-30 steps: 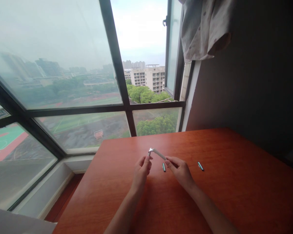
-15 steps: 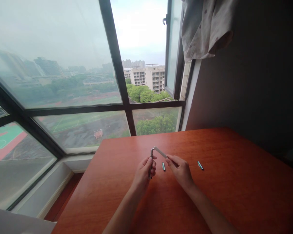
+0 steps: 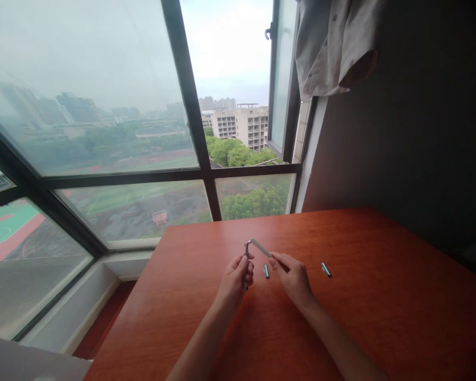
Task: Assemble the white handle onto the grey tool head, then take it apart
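My left hand point(image 3: 235, 276) is closed round a razor handle point(image 3: 246, 248) with a shiny, bent metal neck; its dark grip shows partly between my fingers. My right hand point(image 3: 292, 275) pinches a slim pale grey stick point(image 3: 261, 246), its kind unclear. The stick slants up and left, its far tip at the bent neck; whether they touch I cannot tell. On the table between my hands lies a small green, white and black razor cartridge point(image 3: 266, 271). To the right of my right hand rests a second razor cartridge point(image 3: 326, 269).
The reddish-brown wooden table point(image 3: 381, 317) spreads under both hands, its far edge near the windows. A window sash point(image 3: 282, 79) stands open at the back. A grey cloth garment point(image 3: 333, 47) hangs at the upper right, before a dark wall point(image 3: 412, 132).
The stick's tip has shifted very slightly right along the bent neck. Both hands keep their places and grips, and the cartridges lie as before.
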`<state>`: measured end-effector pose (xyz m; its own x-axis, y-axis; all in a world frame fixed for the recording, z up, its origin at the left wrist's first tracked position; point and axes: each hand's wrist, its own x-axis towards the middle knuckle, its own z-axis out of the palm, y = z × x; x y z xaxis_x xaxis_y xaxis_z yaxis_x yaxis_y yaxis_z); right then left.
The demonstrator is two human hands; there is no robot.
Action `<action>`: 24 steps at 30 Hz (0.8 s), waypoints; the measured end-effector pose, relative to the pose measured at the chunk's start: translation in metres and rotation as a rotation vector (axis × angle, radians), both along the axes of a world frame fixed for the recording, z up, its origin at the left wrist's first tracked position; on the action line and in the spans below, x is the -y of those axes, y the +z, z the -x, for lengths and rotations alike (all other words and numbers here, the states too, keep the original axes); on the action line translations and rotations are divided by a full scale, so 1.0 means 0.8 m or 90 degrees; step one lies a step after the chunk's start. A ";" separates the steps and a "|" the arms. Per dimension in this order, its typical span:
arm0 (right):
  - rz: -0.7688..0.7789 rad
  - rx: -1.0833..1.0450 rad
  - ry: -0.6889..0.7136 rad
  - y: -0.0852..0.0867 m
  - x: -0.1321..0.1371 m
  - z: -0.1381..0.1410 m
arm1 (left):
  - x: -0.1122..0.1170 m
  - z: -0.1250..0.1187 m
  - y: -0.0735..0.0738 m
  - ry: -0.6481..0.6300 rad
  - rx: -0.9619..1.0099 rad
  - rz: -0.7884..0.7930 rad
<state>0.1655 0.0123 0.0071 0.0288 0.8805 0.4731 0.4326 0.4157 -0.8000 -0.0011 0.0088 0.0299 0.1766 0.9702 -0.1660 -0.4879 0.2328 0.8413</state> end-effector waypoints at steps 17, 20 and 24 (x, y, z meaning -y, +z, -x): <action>0.023 -0.006 0.007 0.001 0.000 -0.002 | 0.000 0.000 0.000 -0.002 0.001 -0.004; 0.026 -0.010 0.017 0.000 0.000 -0.002 | 0.000 0.000 0.000 -0.002 0.001 -0.006; 0.035 -0.016 0.026 -0.001 -0.001 -0.003 | 0.000 0.000 -0.001 -0.004 -0.002 -0.007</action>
